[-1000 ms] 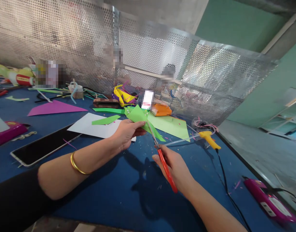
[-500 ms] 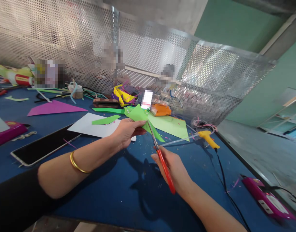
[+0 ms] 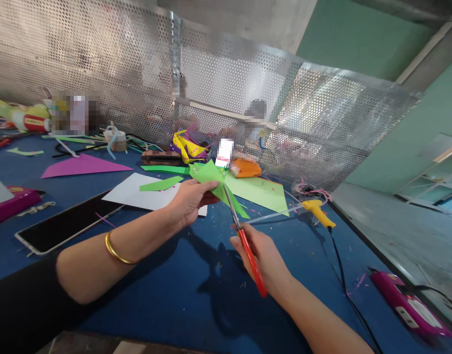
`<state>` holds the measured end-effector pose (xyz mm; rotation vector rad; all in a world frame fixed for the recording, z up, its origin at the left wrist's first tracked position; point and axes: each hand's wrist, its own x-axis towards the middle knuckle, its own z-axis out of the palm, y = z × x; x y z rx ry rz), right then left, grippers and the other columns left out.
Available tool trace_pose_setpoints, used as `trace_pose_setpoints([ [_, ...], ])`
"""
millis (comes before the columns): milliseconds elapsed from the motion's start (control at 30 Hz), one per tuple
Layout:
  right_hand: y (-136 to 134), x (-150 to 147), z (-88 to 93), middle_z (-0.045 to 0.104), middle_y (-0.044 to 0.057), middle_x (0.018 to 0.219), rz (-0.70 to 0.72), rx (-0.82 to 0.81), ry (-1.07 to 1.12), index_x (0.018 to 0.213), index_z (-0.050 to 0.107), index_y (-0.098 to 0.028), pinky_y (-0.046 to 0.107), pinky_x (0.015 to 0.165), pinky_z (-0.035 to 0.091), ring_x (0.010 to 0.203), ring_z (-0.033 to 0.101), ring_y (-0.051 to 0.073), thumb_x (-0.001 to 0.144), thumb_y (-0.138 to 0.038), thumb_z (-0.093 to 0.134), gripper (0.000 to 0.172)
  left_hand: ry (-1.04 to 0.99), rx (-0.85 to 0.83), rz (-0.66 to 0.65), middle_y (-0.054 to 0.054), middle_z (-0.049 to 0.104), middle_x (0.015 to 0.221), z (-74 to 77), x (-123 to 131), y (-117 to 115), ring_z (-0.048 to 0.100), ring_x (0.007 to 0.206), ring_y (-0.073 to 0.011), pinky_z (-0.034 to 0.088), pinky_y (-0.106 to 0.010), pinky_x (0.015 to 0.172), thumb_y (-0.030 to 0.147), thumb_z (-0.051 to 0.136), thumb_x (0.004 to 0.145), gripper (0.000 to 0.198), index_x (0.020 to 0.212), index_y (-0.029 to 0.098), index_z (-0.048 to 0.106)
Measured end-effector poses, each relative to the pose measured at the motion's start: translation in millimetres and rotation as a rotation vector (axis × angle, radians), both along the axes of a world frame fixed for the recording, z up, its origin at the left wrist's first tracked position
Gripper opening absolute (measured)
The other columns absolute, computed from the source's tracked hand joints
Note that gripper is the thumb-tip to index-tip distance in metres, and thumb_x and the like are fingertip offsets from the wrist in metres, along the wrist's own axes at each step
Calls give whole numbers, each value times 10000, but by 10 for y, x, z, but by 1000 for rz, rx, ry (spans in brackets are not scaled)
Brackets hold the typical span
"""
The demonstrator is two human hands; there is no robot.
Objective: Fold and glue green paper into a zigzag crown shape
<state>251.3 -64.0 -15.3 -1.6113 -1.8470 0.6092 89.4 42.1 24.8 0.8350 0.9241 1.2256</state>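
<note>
Between the thumb and fingers of my left hand (image 3: 192, 200) is a piece of bright green paper (image 3: 208, 172), held up above the table. My right hand (image 3: 265, 250) grips red-handled scissors (image 3: 251, 260), whose blades point up and away from me. The blade tips meet the green paper just right of my left thumb, and a flap of it hangs down beside them. Behind lies a larger light green sheet (image 3: 261, 191). A white sheet (image 3: 137, 194) with a green strip (image 3: 161, 184) on top is left of my left hand.
A yellow glue gun (image 3: 318, 212) with a black cord rests at right, near a magenta power strip (image 3: 406, 300). On the left are a phone (image 3: 71, 223) and purple paper (image 3: 86, 165). An orange pouch (image 3: 245, 168) stands before the perforated metal screen (image 3: 226, 73).
My left thumb and the scissors have shifted very slightly left, and the hanging green flap has moved a little left and down. Both hands keep their hold.
</note>
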Motion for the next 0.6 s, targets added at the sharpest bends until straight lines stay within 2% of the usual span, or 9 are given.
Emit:
trace_pose_setpoints([
  [200,0,19,15,579,-11,651,-1,1,-38,1091,590,-205,238,519,352,543,483,140,900,-516,464,386,15,-3,-34,-78,729,724,-25,20,-32,638,548,-142,545,-251,529,103,719,698,52,749,103,710],
  [433,-1,-8,31,587,-4,647,-6,51,-60,960,623,-206,238,525,363,556,529,146,910,-496,470,332,20,-8,-32,-69,719,695,-28,36,-63,638,546,-143,547,-251,524,107,725,688,56,740,101,705],
  [600,6,-23,22,606,5,645,2,92,-62,959,635,-199,230,507,377,542,560,145,922,-466,482,310,13,-6,-40,-71,723,708,-14,31,-66,637,546,-140,549,-245,525,103,729,691,56,743,102,708],
])
